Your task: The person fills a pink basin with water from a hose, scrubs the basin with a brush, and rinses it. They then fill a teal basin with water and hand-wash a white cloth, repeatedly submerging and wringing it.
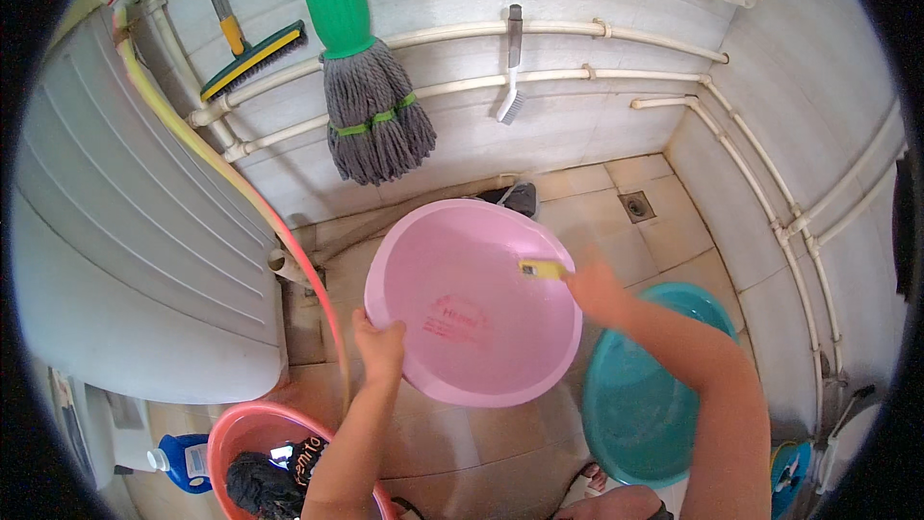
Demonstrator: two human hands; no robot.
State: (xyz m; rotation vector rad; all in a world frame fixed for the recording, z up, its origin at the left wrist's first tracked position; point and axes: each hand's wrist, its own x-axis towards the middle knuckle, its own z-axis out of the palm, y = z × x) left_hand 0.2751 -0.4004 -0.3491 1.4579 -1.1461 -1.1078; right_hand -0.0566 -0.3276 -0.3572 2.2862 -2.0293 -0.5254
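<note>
The one pink basin [481, 279] is at the centre, above the tiled floor [433, 448] and between the two hands; whether it rests there or is lifted cannot be told. The left hand [380, 351] has its grip clasped on the basin's left rim, thumb on the inside, likely to steady it and keep its hollow facing the person. At the right rim the right hand [597, 294], blurred, has its grip closed around one yellow thing [544, 270] that juts over the hollow; its kind is unclear, but the hold seems meant to leave its far end free. Two more basins make three in all: a teal basin [616, 414] to the right of the pink one, and a red basin [218, 443] to its lower left, probably kept near for easy reach. The red one holds a dark cloth heap [260, 481], its pieces too bunched to count. Left of that heap, farther from the pink basin, is one blue bottle [188, 462]. One hose [279, 217] runs down left of the pink basin. Beyond it three tools, one mop [375, 116], one scrubber [255, 60] and one brush [513, 67], hang head down, perhaps to drain.
</note>
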